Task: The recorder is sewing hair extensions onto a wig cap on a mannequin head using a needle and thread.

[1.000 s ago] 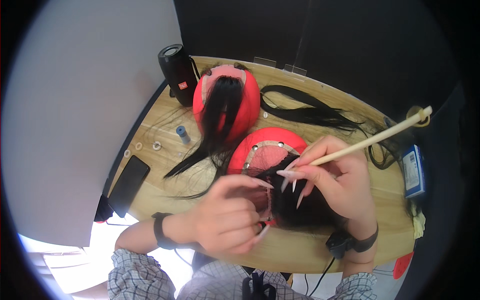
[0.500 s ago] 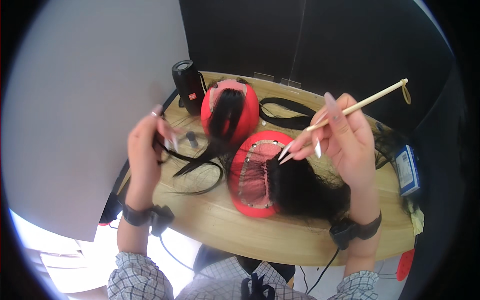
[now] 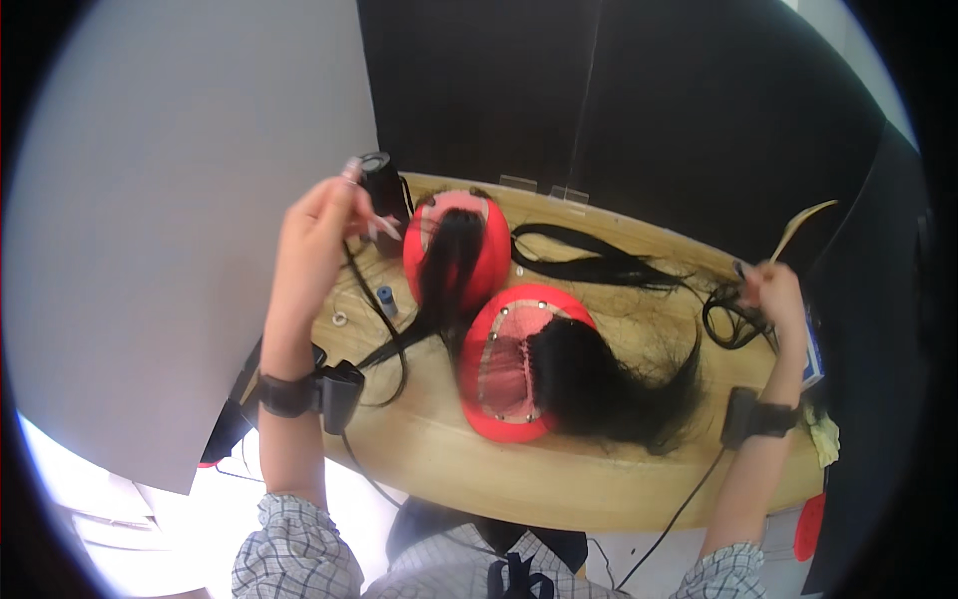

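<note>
My left hand (image 3: 321,228) is raised at the left, fingers pinched on a thin lock of black hair (image 3: 371,292) that hangs down in a curve over the table. At the far right, my right hand (image 3: 776,294) is closed round a thin pale stick (image 3: 801,226), smeared by motion. A loose coil of black hair (image 3: 726,321) lies beside that hand. In the middle, a red dome-shaped block (image 3: 479,414) carries a pinned pink mesh cap (image 3: 507,371), with thick black hair (image 3: 609,384) spread to its right. Behind it stands a second red block (image 3: 492,262), also with black hair.
On the wooden table (image 3: 559,489) are a black cylindrical speaker (image 3: 381,190), a small blue spool (image 3: 387,299), a long black hair bundle (image 3: 579,255) and a blue box (image 3: 813,359). Grey and black panels (image 3: 479,90) enclose the back and sides. A cable trails from each wristband.
My right hand has left the hair on the near cap and swung far right with the stick. My left hand has risen slightly and moved right, still with its lock of hair.
</note>
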Motion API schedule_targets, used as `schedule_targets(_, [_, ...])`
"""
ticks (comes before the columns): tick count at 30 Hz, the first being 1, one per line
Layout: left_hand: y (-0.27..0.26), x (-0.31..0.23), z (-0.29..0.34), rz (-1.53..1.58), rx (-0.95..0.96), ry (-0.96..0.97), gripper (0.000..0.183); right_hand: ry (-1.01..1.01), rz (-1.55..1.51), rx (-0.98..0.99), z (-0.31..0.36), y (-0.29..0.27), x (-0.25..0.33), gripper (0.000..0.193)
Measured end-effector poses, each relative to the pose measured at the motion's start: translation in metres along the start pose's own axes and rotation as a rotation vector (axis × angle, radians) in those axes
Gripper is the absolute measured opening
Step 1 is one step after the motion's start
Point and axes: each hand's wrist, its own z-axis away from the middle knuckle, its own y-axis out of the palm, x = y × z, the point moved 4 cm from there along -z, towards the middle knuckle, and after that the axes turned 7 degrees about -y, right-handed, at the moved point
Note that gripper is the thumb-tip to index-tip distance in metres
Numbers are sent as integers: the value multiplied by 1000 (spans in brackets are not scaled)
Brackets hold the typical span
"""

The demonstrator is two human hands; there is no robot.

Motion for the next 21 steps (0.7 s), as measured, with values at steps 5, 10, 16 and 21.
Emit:
schedule_targets(5, [43, -15, 2, -95, 256, -41, 39, -309, -345, -214, 25, 1, 57, 40])
schedule_targets(10, [78, -35, 20, -173, 441, -76, 38, -642, -996, -75, 76, 39, 175, 42])
schedule_targets(16, [94, -45, 36, -74, 547, 38, 33, -981, -672, 8, 130, 42, 248, 47])
schedule_targets(21, [90, -42, 38, -168, 569, 24, 30, -981, -641, -22, 126, 62, 253, 31])
